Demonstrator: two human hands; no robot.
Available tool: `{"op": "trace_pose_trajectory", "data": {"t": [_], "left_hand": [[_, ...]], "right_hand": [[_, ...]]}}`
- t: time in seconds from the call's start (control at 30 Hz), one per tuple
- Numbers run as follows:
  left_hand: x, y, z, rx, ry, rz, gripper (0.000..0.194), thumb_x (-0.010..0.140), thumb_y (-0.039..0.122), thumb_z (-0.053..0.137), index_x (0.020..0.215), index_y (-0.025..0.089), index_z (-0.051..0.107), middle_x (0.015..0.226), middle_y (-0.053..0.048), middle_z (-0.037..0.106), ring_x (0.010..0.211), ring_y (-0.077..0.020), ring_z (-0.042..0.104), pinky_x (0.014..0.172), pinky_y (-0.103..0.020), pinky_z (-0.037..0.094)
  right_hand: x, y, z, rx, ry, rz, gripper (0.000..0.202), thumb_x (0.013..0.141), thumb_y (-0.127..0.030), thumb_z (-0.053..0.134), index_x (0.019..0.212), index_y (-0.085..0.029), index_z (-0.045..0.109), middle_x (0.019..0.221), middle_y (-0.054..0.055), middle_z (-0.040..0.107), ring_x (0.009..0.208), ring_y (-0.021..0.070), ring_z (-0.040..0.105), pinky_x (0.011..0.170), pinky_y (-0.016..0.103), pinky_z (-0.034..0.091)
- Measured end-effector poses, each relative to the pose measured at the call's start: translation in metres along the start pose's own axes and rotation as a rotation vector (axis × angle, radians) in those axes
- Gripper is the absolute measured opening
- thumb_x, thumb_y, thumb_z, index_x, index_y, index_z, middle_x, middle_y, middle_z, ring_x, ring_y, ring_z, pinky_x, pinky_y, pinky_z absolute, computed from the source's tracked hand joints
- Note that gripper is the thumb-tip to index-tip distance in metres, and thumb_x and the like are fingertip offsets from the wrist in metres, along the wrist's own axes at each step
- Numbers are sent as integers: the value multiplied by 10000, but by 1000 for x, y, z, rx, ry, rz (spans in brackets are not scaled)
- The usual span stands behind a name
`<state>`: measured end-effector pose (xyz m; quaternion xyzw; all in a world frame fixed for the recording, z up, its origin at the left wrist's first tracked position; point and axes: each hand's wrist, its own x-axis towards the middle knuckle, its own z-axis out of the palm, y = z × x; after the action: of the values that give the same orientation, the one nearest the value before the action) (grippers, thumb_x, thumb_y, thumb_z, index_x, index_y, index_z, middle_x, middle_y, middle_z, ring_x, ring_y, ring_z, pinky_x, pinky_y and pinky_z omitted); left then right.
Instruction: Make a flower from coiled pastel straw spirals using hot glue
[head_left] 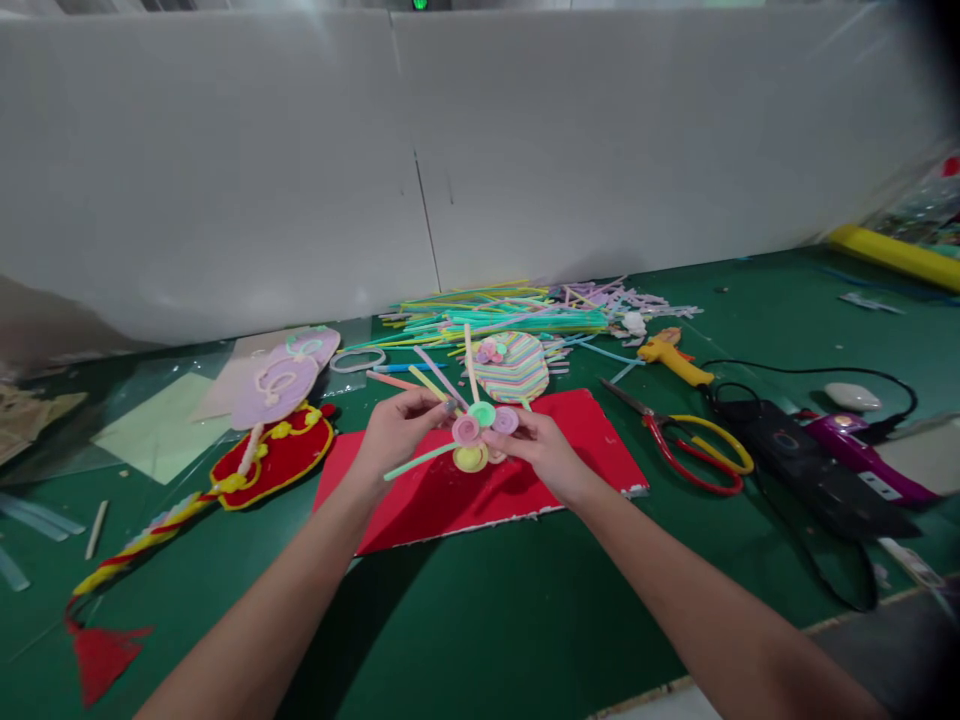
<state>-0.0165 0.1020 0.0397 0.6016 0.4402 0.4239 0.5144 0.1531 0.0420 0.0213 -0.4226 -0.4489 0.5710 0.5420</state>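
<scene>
Between my hands, over the red board, is a flower of coiled pastel pipe cleaners. Its round coils are green, pink, purple and yellow, and several straight stems stick out toward the back and left. My left hand pinches the flower's left side among the stems. On the right side, my right hand has its fingers closed on the lower coils. Just behind the flower lies a striped round fan with small pink coils on it.
Loose pipe cleaners are heaped by the white partition. To the right lie red-and-yellow-handled scissors, a yellow glue gun and a black power strip with cables. On the left are a red fan and a purple fan.
</scene>
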Motion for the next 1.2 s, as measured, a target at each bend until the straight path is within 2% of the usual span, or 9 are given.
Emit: {"op": "trace_pose_trajectory", "data": {"t": [0.37, 0.57, 0.7, 0.77, 0.87, 0.97, 1.07, 1.13, 1.2], "left_hand": [[-8, 12, 3, -32, 68, 61, 175, 648, 309, 712, 683, 147, 655, 597, -3, 655, 568, -126, 606, 579, -224, 499], [-11, 18, 7, -26, 166, 78, 163, 650, 291, 708, 658, 143, 641, 555, 12, 630, 535, -103, 586, 557, -196, 483], [-11, 17, 9, -68, 204, 69, 183, 644, 305, 714, 670, 141, 638, 572, 8, 635, 559, -115, 598, 583, -209, 489], [-12, 18, 9, -106, 161, 40, 220, 669, 328, 692, 791, 147, 661, 674, -11, 671, 618, -131, 620, 625, -232, 500], [-12, 18, 6, -119, 11, -32, 301, 712, 334, 652, 962, 168, 643, 867, -45, 692, 775, -171, 642, 707, -265, 506], [-12, 15, 3, -30, -116, -126, 244, 663, 280, 699, 880, 171, 674, 882, -48, 699, 830, -189, 640, 756, -281, 501], [-13, 11, 6, 29, -232, -174, 250, 631, 276, 725, 863, 189, 693, 875, -42, 710, 822, -189, 642, 782, -298, 493], [-14, 9, 10, 47, -219, -166, 267, 623, 281, 728, 872, 192, 694, 875, -40, 713, 818, -188, 641, 776, -295, 490], [-16, 7, 16, 73, -148, -151, 255, 620, 285, 727, 850, 180, 695, 837, -42, 714, 783, -185, 641, 743, -284, 490]], "right_hand": [[-3, -7, 4, -14, -61, -26, 234, 610, -355, 727, 674, -165, 606, 642, -23, 575, 638, 127, 516, 647, 268, 410], [-5, -9, 5, -46, -97, -35, 236, 632, -365, 710, 684, -165, 596, 637, -18, 563, 628, 129, 511, 624, 268, 401], [-5, -7, 5, -16, -75, -36, 227, 619, -349, 720, 676, -165, 601, 628, -22, 563, 623, 125, 509, 628, 267, 400], [-3, -5, 4, 21, -39, -40, 213, 619, -336, 720, 686, -166, 612, 627, -23, 570, 619, 123, 508, 637, 269, 399], [0, -1, -1, 96, 47, -53, 190, 628, -324, 713, 691, -167, 625, 622, -22, 576, 615, 120, 507, 657, 277, 400], [5, 3, -6, 154, 160, -71, 208, 620, -317, 718, 748, -169, 649, 690, -8, 609, 672, 131, 528, 699, 286, 402], [7, 5, -8, 173, 209, -69, 244, 609, -328, 723, 777, -165, 655, 717, 0, 618, 692, 137, 530, 685, 279, 398], [7, 5, -7, 150, 224, -51, 245, 608, -340, 720, 755, -159, 645, 671, -9, 593, 623, 116, 491, 587, 249, 370], [6, 4, -5, 109, 233, -43, 234, 610, -344, 717, 722, -158, 630, 621, -24, 551, 555, 91, 427, 494, 225, 304]]}}
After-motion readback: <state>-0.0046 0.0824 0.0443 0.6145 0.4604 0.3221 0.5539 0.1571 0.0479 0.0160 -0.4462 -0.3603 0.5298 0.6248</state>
